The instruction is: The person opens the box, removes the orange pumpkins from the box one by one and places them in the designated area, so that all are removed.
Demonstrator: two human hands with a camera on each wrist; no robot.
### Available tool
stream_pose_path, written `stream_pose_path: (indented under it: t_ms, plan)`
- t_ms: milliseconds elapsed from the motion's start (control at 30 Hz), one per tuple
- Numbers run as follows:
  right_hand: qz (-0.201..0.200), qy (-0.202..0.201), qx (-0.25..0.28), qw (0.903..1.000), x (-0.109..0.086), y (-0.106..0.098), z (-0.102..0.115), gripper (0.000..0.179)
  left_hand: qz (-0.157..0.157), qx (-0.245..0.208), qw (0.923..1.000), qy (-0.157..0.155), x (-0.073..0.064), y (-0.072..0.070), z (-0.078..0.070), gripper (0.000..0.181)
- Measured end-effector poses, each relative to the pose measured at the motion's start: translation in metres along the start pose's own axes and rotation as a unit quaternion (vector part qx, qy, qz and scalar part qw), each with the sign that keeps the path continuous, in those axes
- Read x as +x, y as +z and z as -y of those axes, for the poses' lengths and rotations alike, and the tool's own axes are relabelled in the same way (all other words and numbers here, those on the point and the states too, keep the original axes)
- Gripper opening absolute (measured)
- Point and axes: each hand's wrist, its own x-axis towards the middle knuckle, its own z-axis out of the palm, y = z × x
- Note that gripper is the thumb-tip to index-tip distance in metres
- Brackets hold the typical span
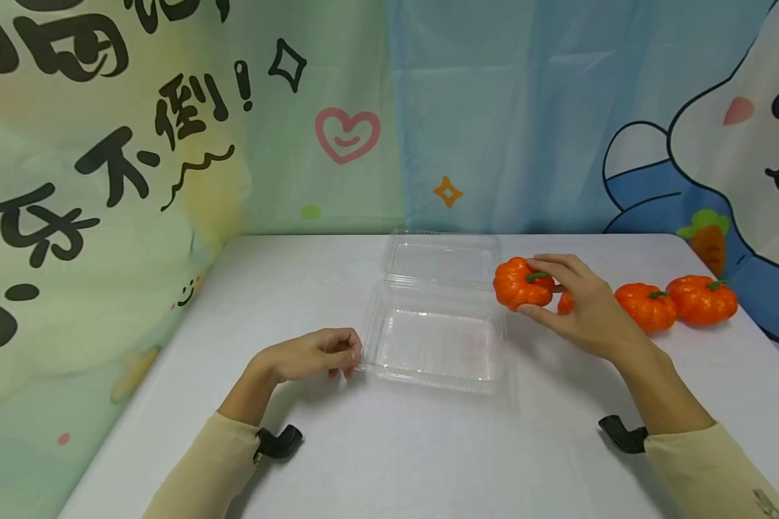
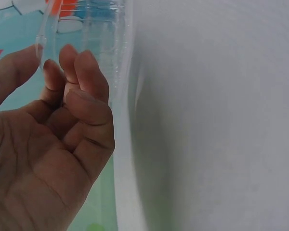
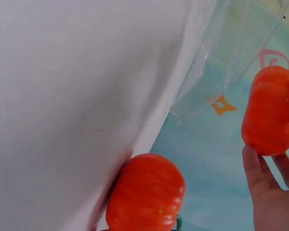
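Observation:
My right hand (image 1: 584,310) holds a small orange toy pumpkin (image 1: 519,284) with a green stem, thumb and fingers at its sides. It is raised by the right edge of a clear plastic clamshell box (image 1: 435,346), which lies open on the table with its lid (image 1: 441,258) folded back. At the box's left front corner, my left hand (image 1: 318,355) pinches the rim between thumb and fingers. The left wrist view shows that left hand (image 2: 62,125) from the palm side. In the right wrist view the held pumpkin (image 3: 269,113) appears at the right edge.
Two more orange pumpkins (image 1: 645,308) (image 1: 702,300) sit on the white table (image 1: 389,461) at the right. Another orange one (image 1: 565,303) is mostly hidden behind my right hand. A printed cloth backdrop (image 1: 526,108) hangs along the table's back and left edges.

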Motion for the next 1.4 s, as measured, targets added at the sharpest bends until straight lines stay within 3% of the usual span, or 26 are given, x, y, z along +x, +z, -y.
stream_pose_path:
  t_ms: [433, 633, 967, 1400]
  plan:
    - [0.026, 0.083, -0.016, 0.9961, -0.017, -0.011, -0.016, 0.067, -0.006, 0.024, 0.9997, 0.007, -0.005, -0.002, 0.005, 0.016]
    - [0.040, 0.082, -0.032, 0.9953, -0.022, -0.010, -0.019, 0.067, -0.012, 0.023, 0.9997, 0.004, -0.009, -0.003, 0.006, 0.016]
    - [0.099, 0.102, -0.058, 0.9881, -0.026, -0.008, -0.020, 0.065, -0.013, 0.009, 0.9998, 0.009, -0.013, -0.001, 0.009, 0.016]
    - [0.106, 0.092, -0.058, 0.9883, -0.025, -0.004, -0.026, 0.062, -0.014, 0.001, 0.9998, 0.010, -0.012, -0.004, 0.009, 0.015]
